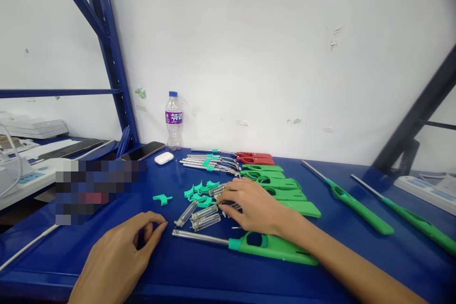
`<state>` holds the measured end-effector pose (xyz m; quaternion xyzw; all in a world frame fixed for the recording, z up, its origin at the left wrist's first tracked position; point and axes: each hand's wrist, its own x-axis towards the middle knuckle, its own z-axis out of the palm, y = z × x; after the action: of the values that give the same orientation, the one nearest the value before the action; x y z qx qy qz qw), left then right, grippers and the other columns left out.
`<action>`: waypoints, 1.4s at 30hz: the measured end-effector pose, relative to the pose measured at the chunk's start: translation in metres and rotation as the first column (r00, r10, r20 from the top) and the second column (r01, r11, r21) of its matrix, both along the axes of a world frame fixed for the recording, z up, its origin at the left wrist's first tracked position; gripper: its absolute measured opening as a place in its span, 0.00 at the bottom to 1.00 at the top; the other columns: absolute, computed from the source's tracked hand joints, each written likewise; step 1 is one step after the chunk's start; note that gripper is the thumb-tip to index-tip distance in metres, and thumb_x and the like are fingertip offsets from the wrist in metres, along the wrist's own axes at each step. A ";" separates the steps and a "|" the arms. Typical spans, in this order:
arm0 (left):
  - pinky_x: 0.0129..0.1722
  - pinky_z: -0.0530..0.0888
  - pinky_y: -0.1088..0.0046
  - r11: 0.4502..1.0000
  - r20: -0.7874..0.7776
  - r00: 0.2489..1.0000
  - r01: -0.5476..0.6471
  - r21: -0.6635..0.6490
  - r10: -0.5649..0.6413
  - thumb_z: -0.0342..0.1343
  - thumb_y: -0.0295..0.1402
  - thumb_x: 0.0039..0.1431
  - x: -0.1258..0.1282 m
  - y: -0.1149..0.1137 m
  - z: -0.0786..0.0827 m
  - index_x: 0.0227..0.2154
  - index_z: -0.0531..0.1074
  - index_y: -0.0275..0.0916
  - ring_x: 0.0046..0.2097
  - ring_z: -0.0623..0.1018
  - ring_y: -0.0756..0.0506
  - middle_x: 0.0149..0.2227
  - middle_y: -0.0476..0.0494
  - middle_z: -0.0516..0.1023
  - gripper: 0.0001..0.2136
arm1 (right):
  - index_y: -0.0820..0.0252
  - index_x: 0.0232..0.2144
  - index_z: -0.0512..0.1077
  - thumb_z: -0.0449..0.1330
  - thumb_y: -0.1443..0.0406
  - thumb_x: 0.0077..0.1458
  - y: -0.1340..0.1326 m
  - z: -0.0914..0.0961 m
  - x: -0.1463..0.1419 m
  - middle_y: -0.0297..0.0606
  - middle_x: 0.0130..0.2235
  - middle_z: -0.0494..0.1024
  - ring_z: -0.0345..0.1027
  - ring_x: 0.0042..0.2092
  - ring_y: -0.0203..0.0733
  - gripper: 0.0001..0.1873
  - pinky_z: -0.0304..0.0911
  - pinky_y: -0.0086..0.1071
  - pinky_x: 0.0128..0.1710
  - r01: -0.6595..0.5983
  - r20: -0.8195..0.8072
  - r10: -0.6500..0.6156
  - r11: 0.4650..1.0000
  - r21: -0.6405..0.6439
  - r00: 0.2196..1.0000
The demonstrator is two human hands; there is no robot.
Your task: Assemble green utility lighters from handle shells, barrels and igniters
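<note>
My right hand reaches over the small clear fuel tanks, fingers curled and pinching at one of them; the fingers partly hide it. My left hand rests near the front edge, thumb and forefinger tips together with nothing visible between them. An assembled green lighter with a metal barrel lies under my right forearm. Teal triggers sit in a loose pile behind the tanks, and one teal trigger lies apart on the left. Green handle shells are lined up behind my right hand.
Metal barrels with wires and red handle shells lie toward the wall. Two more long green lighters rest at right. A bottle, a white earphone case and a phone stand or lie at back left.
</note>
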<state>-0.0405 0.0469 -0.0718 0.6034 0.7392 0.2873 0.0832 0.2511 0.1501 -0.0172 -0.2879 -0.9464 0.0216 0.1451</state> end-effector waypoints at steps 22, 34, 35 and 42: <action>0.34 0.72 0.71 0.998 -0.012 0.999 0.049 0.037 -0.048 0.51 0.55 0.65 0.000 0.000 -0.002 0.41 0.83 0.53 0.34 0.83 0.43 0.32 0.52 0.82 0.19 | 0.55 0.39 0.80 0.64 0.66 0.66 -0.010 0.002 -0.009 0.36 0.41 0.84 0.76 0.43 0.46 0.03 0.60 0.36 0.44 0.125 -0.038 -0.130 0.985 -0.116 0.991; 0.40 0.76 0.69 0.995 -0.041 0.998 0.045 0.087 -0.041 0.48 0.57 0.68 0.002 0.000 0.001 0.42 0.84 0.53 0.44 0.87 0.39 0.42 0.50 0.88 0.22 | 0.58 0.38 0.80 0.65 0.70 0.70 -0.007 0.006 -0.003 0.38 0.44 0.79 0.74 0.47 0.44 0.06 0.63 0.33 0.44 0.077 -0.072 -0.095 0.971 -0.229 0.993; 0.39 0.76 0.69 0.996 -0.049 0.998 0.042 0.080 -0.038 0.47 0.56 0.68 0.002 -0.001 0.001 0.42 0.84 0.53 0.43 0.87 0.39 0.42 0.50 0.88 0.23 | 0.58 0.39 0.80 0.65 0.70 0.70 -0.006 0.007 -0.002 0.38 0.44 0.78 0.73 0.47 0.44 0.06 0.63 0.33 0.44 0.074 -0.088 -0.097 0.970 -0.234 0.991; 0.31 0.74 0.72 0.996 -0.066 0.997 0.038 0.083 -0.033 0.44 0.56 0.71 0.000 -0.001 0.001 0.46 0.80 0.50 0.33 0.85 0.43 0.33 0.52 0.86 0.23 | 0.57 0.38 0.79 0.64 0.66 0.73 0.001 0.010 0.010 0.36 0.42 0.79 0.74 0.47 0.43 0.07 0.66 0.35 0.49 0.025 -0.220 -0.091 0.957 -0.289 0.971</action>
<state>-0.0409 0.0455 -0.0713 0.6283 0.7180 0.2969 0.0391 0.2609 0.1508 -0.0071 -0.3291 -0.9011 0.1863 0.2121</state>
